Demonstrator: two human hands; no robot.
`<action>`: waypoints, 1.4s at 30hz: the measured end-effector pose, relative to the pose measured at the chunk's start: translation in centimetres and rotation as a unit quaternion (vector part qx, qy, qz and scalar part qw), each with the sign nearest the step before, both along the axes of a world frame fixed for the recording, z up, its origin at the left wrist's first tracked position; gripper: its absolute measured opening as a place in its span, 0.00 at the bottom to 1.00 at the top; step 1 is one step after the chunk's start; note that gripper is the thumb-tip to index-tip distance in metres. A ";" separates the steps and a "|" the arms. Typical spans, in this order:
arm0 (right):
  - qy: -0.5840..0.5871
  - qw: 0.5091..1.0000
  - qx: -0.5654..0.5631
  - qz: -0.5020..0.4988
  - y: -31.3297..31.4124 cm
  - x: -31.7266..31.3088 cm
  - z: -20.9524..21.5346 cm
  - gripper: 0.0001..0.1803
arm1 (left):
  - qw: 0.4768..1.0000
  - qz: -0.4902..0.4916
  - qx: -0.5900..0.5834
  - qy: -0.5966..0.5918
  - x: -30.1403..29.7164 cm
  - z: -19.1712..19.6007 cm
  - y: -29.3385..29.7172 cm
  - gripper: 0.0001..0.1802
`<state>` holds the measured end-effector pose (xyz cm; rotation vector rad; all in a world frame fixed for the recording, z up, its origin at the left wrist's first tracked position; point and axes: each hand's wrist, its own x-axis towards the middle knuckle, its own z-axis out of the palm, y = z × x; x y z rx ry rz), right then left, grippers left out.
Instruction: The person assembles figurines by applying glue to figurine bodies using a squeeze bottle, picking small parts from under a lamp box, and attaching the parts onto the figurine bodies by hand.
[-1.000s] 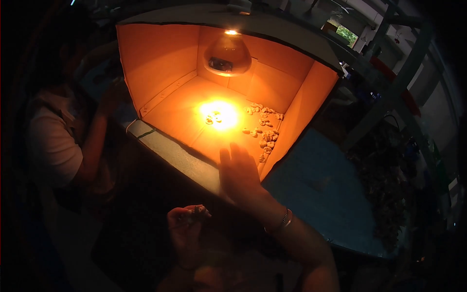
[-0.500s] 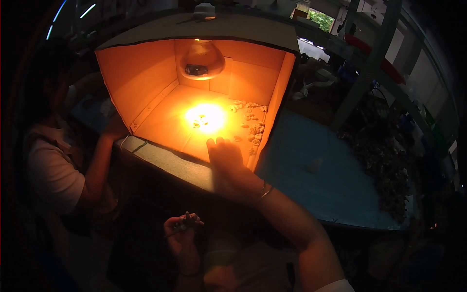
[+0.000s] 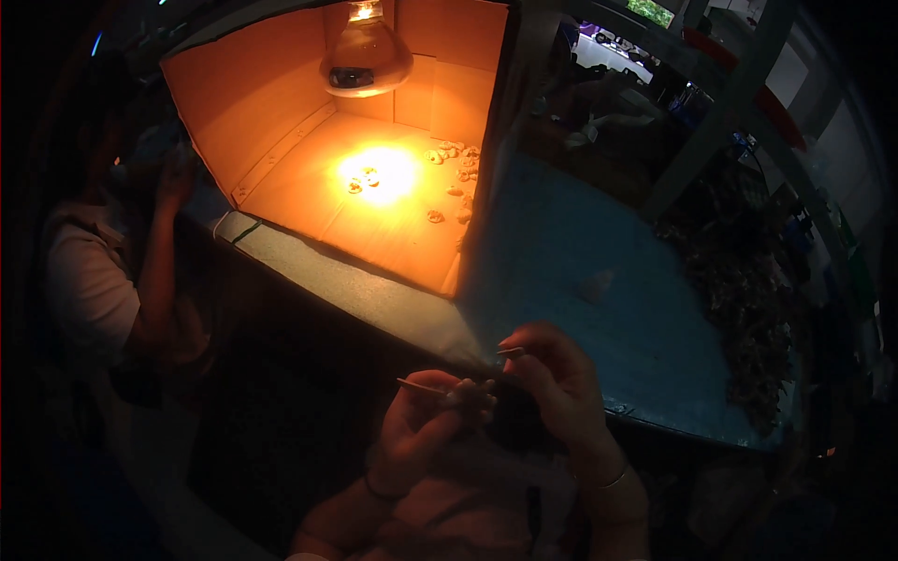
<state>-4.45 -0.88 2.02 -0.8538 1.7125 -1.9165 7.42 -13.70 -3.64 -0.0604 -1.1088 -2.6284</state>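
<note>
My left hand (image 3: 421,425) is closed round a thin pale stick (image 3: 423,385), in front of my body below the box. At its fingertips sits a cluster of small roundish lumps (image 3: 475,400), too dark to name. Close by on the right, my right hand (image 3: 566,388) pinches a short thin piece (image 3: 511,352) between thumb and fingertips. The two hands are apart. Beyond them stands an open-fronted cardboard box (image 3: 248,122), lit orange by a hanging bulb (image 3: 367,51). On its floor lie several small curled pieces (image 3: 435,216), mostly towards the right wall.
A pale ledge (image 3: 346,285) runs along the box's front. To the right, a blue tabletop (image 3: 561,234) bears a dark tangled heap (image 3: 739,327) at its far right side. A person (image 3: 98,280) is at the left. A slanting post (image 3: 716,131) rises behind the table.
My right hand has drawn back out of the box's front to beside my left hand, now with a thin piece pinched. My left hand has shifted right. The view has tilted lower.
</note>
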 end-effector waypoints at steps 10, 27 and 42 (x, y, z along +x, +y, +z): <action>0.277 0.954 0.027 -0.107 5.5 0.1 -0.6 0.10 | 0.995 -0.070 -0.021 -0.064 -1.9 1.5 3.8 0.28; 0.349 0.935 -0.028 -0.059 7.8 -1.0 -1.4 0.15 | 0.996 -0.046 -0.075 -0.033 -2.0 1.3 5.8 0.23; 0.414 0.875 0.034 -0.247 6.5 1.5 -1.4 0.13 | 0.833 0.265 -0.479 0.085 -3.8 0.1 6.6 0.24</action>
